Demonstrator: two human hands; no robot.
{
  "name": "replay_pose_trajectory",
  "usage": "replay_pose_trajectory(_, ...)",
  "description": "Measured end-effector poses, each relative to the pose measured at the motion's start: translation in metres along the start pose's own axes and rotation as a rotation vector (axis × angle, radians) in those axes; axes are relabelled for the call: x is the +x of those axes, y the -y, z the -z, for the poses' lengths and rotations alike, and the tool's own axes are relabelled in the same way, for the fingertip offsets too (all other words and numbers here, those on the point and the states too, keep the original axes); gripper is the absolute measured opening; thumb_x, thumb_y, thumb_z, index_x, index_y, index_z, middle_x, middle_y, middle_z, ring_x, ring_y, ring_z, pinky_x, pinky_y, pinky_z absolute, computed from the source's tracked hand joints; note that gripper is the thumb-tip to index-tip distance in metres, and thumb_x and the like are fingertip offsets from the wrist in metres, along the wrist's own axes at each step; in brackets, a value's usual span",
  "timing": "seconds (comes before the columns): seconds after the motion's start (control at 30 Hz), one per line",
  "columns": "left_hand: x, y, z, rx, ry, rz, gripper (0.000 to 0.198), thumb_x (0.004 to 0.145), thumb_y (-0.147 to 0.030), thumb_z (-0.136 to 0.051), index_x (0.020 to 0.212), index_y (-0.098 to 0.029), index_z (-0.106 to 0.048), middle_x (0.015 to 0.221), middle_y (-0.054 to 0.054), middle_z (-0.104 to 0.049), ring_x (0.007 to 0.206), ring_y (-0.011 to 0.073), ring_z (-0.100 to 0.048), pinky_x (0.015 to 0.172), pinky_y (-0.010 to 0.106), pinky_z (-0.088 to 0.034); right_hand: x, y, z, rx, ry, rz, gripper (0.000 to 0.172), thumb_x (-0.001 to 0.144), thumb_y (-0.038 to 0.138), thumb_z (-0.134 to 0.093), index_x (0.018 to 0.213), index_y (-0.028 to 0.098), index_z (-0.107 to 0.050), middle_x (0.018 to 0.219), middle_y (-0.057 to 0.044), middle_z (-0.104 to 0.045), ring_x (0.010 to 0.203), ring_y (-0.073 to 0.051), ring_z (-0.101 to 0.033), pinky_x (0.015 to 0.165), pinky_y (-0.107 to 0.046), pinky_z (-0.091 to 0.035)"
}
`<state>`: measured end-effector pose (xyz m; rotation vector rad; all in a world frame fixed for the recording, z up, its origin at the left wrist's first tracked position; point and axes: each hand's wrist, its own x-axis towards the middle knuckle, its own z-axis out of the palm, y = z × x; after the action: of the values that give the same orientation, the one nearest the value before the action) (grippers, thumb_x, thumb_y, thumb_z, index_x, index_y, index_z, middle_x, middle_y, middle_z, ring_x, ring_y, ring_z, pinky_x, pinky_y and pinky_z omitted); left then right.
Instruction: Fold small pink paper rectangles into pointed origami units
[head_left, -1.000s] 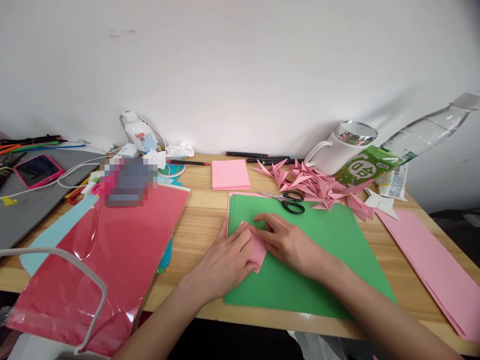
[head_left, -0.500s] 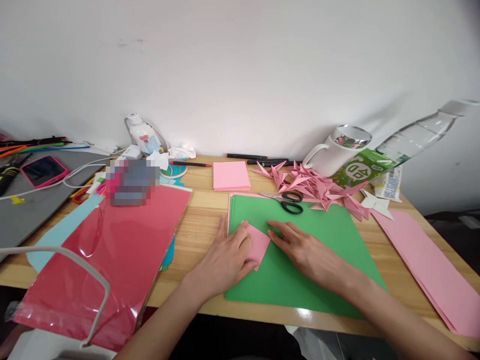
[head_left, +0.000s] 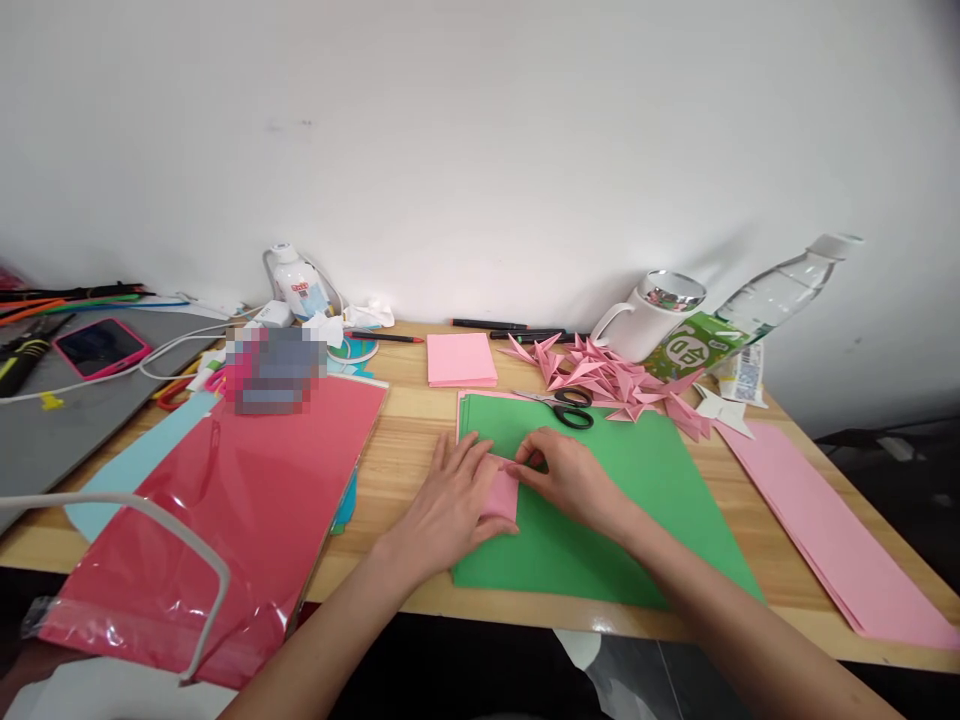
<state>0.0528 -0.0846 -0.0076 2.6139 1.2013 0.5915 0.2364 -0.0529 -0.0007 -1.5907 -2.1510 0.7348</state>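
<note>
A small folded piece of pink paper (head_left: pixel 501 497) lies on the left part of a green paper sheet (head_left: pixel 600 540). My left hand (head_left: pixel 448 500) rests over its left side, fingers spread and pressing it down, with the thumb along the near edge. At the paper's upper right corner, my right hand (head_left: pixel 564 472) pinches the edge between thumb and forefinger. Black-handled scissors (head_left: pixel 566 408) lie at the far edge of the green sheet, beyond my right hand. A stack of square pink paper (head_left: pixel 460 360) sits behind the green sheet.
Folded pink paper pieces (head_left: pixel 600 370) are heaped before a white mug (head_left: pixel 646 318), a green box (head_left: pixel 697 345) and a clear bottle (head_left: pixel 787 285). Long pink strips (head_left: pixel 825 530) lie on the right. Red paper in plastic (head_left: pixel 232 520) covers the left, near a phone (head_left: pixel 101 348).
My right hand has moved left and now pinches the pink paper's corner. The paper has been turned, and my left fingers have flattened over it. The view has shifted slightly.
</note>
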Motion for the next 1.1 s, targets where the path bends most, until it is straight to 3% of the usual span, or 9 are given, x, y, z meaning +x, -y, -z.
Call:
replay_pose_trajectory(0.1,0.012,0.001,0.016,-0.148,-0.055,0.224,0.047,0.078,-0.034,-0.059,0.120,-0.017,-0.046,0.105,0.012,-0.062,0.097,0.0262,-0.058,0.082,0.044,-0.046,0.014,0.007,0.005,0.417,0.031,-0.012,0.018,0.075,0.034,-0.060,0.072,0.017,-0.058,0.067,-0.002,-0.062,0.059,-0.014,-0.057,0.053,-0.025,-0.043)
replay_pose_trajectory(0.17,0.024,0.005,0.028,-0.331,-0.051,0.368,0.023,0.081,-0.027,-0.054,0.101,-0.017,-0.059,0.076,0.004,-0.064,0.072,0.0192,-0.059,0.066,0.033,-0.046,0.021,0.012,0.008,0.646,-0.067,-0.030,0.024,0.071,0.037,-0.064,0.080,0.015,-0.058,0.071,-0.003,-0.063,0.063,-0.014,-0.058,0.057,-0.025,-0.044)
replay_pose_trajectory(0.2,0.030,0.007,0.034,-0.437,-0.040,0.413,0.013,0.080,-0.026,-0.054,0.080,-0.016,-0.062,0.064,0.001,-0.060,0.061,0.0160,-0.056,0.059,0.028,-0.043,0.023,0.014,0.007,0.725,-0.112,-0.036,0.029,0.071,0.039,-0.065,0.085,0.014,-0.058,0.072,-0.003,-0.063,0.064,-0.014,-0.057,0.057,-0.025,-0.043)
replay_pose_trajectory(0.27,0.040,0.013,0.040,-0.664,-0.083,0.493,0.019,0.077,-0.027,-0.055,0.061,-0.015,-0.057,0.058,-0.001,-0.055,0.055,0.0119,-0.050,0.051,0.023,-0.037,0.026,0.018,0.004,0.824,-0.141,-0.039,0.038,0.073,0.043,-0.063,0.096,0.014,-0.055,0.072,-0.002,-0.063,0.060,-0.012,-0.055,0.052,-0.023,-0.040)
replay_pose_trajectory(0.4,0.049,0.025,0.035,-0.977,-0.140,0.684,0.021,0.071,-0.032,-0.060,0.062,-0.014,-0.057,0.058,-0.002,-0.052,0.053,0.0091,-0.046,0.049,0.021,-0.035,0.026,0.014,-0.010,0.930,-0.172,0.002,0.041,0.072,0.043,-0.066,0.098,0.019,-0.047,0.067,0.002,-0.061,0.055,-0.012,-0.052,0.049,-0.022,-0.038)
replay_pose_trajectory(0.53,0.051,0.035,0.022,-1.221,-0.051,0.694,0.020,0.069,-0.032,-0.064,0.077,-0.014,-0.060,0.062,-0.002,-0.054,0.054,0.0088,-0.049,0.050,0.020,-0.037,0.028,0.003,-0.018,0.714,-0.352,0.031,0.025,0.075,0.041,-0.063,0.076,0.018,-0.055,0.071,-0.001,-0.060,0.063,-0.013,-0.053,0.057,-0.024,-0.042)
replay_pose_trajectory(0.7,0.052,0.041,0.018,-1.362,-0.076,0.682,0.026,0.070,-0.035,-0.067,0.086,-0.015,-0.062,0.062,-0.003,-0.056,0.052,0.0071,-0.049,0.050,0.019,-0.036,0.030,-0.001,-0.019,0.776,-0.287,0.040,0.029,0.070,0.037,-0.068,0.091,0.017,-0.063,0.095,-0.007,-0.065,0.084,-0.020,-0.059,0.072,-0.031,-0.048)
replay_pose_trajectory(0.87,0.050,0.040,0.019,-1.405,-0.043,0.636,0.033,0.060,-0.035,-0.076,0.081,-0.012,-0.065,0.068,0.003,-0.066,0.064,0.0135,-0.059,0.065,0.025,-0.043,0.024,0.004,-0.020,0.823,-0.271,0.020,0.027,0.070,0.035,-0.069,0.092,0.019,-0.065,0.097,-0.008,-0.068,0.089,-0.022,-0.061,0.078,-0.036,-0.048)
replay_pose_trajectory(1.1,0.047,0.037,0.019,-1.347,-0.053,0.715,0.033,0.059,-0.039,-0.076,0.071,-0.011,-0.065,0.063,0.002,-0.065,0.060,0.0112,-0.056,0.058,0.021,-0.039,0.017,0.007,-0.018,0.830,-0.230,-0.017,0.027,0.072,0.035,-0.069,0.094,0.019,-0.066,0.096,-0.007,-0.068,0.088,-0.022,-0.061,0.077,-0.034,-0.050)
